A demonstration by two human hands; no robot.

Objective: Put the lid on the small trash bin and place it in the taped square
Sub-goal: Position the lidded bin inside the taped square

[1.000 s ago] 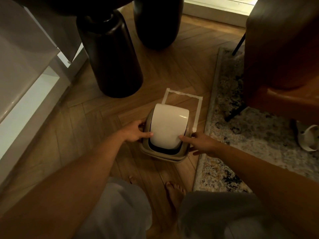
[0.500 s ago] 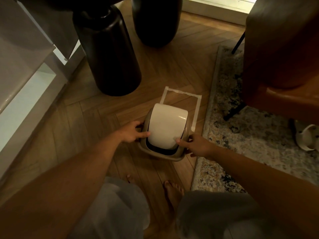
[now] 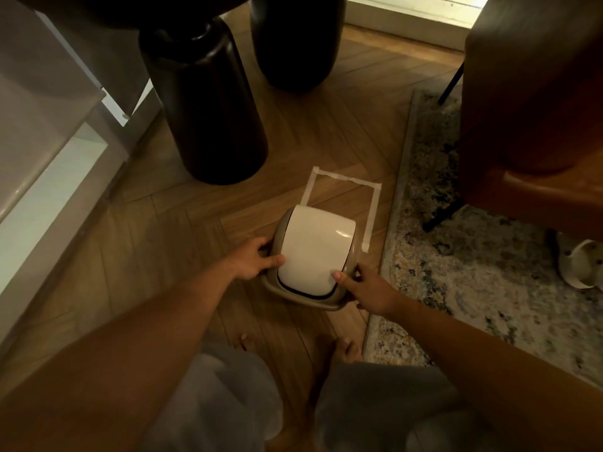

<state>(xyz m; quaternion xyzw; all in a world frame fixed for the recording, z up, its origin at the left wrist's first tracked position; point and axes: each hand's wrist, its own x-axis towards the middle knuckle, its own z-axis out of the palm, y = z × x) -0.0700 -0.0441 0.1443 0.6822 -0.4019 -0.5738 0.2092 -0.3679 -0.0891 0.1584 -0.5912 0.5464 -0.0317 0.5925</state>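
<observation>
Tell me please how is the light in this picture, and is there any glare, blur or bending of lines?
Head view: dim, warm light; a small glare spot sits on the white lid near its right edge; the dark round furniture legs lose detail in shadow; wide-angle bending curves the rug edge; the left hand and right hand look soft, not sharp.

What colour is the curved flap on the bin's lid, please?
Cream-white flap, set in a beige lid frame; head view.
</observation>
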